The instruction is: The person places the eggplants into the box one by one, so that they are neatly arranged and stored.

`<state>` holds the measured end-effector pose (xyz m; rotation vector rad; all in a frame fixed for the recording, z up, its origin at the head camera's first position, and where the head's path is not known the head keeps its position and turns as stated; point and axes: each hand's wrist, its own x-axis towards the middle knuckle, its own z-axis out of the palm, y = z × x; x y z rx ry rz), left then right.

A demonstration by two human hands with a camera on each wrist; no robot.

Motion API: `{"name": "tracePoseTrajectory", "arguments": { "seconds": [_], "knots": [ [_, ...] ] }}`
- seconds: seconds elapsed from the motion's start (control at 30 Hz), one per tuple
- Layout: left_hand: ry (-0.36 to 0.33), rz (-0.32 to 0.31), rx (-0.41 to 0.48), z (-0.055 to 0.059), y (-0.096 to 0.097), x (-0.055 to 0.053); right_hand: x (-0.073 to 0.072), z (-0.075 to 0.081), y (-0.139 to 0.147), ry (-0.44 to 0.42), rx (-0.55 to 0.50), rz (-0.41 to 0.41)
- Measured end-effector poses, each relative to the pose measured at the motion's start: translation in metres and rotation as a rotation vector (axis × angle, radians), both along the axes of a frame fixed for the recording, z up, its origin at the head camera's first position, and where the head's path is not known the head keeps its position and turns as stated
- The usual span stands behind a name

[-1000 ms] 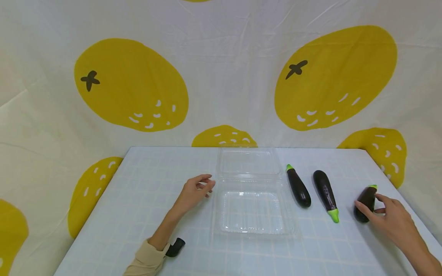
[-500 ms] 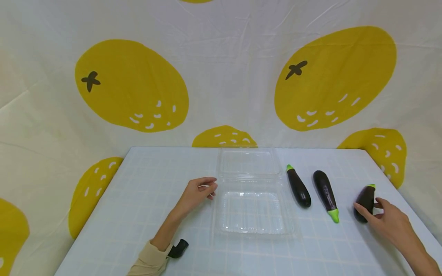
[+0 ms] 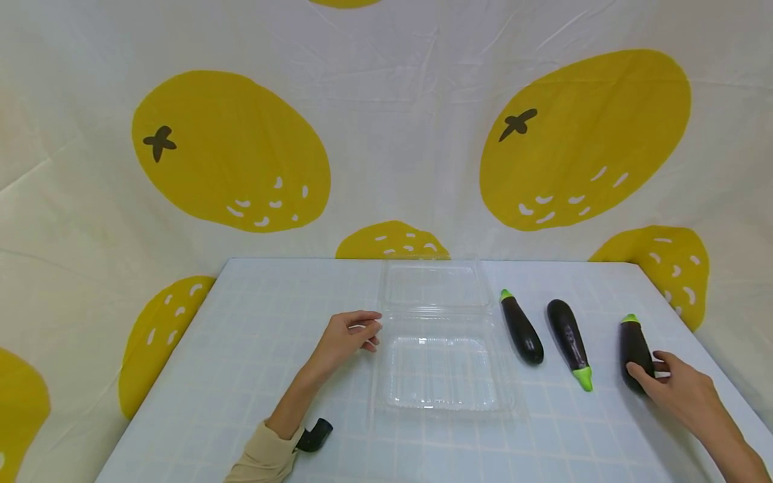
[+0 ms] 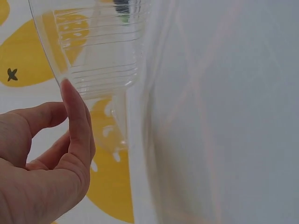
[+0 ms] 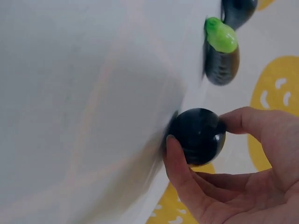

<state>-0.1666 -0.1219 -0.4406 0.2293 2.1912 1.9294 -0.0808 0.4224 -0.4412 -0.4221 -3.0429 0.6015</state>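
Observation:
My right hand [image 3: 682,389] grips a dark purple eggplant [image 3: 633,342] with a green cap, at the right of the table. In the right wrist view the thumb and fingers hold that eggplant [image 5: 198,136] from both sides, its round end facing the camera. My left hand [image 3: 347,339] is at the left edge of a clear plastic clamshell box [image 3: 443,409], which lies with its lid [image 3: 435,285] folded back. In the left wrist view a fingertip of the left hand [image 4: 56,154] meets the rim of the clear plastic [image 4: 98,46], the fingers loosely bent.
Two more eggplants lie between the box and the right hand: one with its green cap to the back [image 3: 524,332], one with its cap to the front [image 3: 569,339]. A pale checked cloth covers the table [image 3: 241,349]. Behind hangs a curtain [image 3: 404,134] printed with yellow fruit.
The eggplant in my right hand has turned, its green cap swinging leftward and back. My left hand has shifted slightly right to the box's edge.

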Motion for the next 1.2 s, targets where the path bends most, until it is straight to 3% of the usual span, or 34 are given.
{"name": "tracePoseTrajectory", "arguments": {
  "seconds": [0.47, 0.83, 1.2],
  "knots": [
    [-0.012, -0.008, 0.018, 0.001, 0.000, 0.000, -0.005, 0.000, 0.000, 0.003, -0.016, -0.023],
    [-0.015, -0.008, 0.018, -0.001, -0.001, -0.001, -0.011, 0.017, -0.012, 0.007, -0.089, -0.016],
    [-0.010, 0.003, 0.016, -0.001, -0.001, -0.001, -0.012, 0.030, -0.026, 0.027, -0.158, 0.062]
  ]
}}
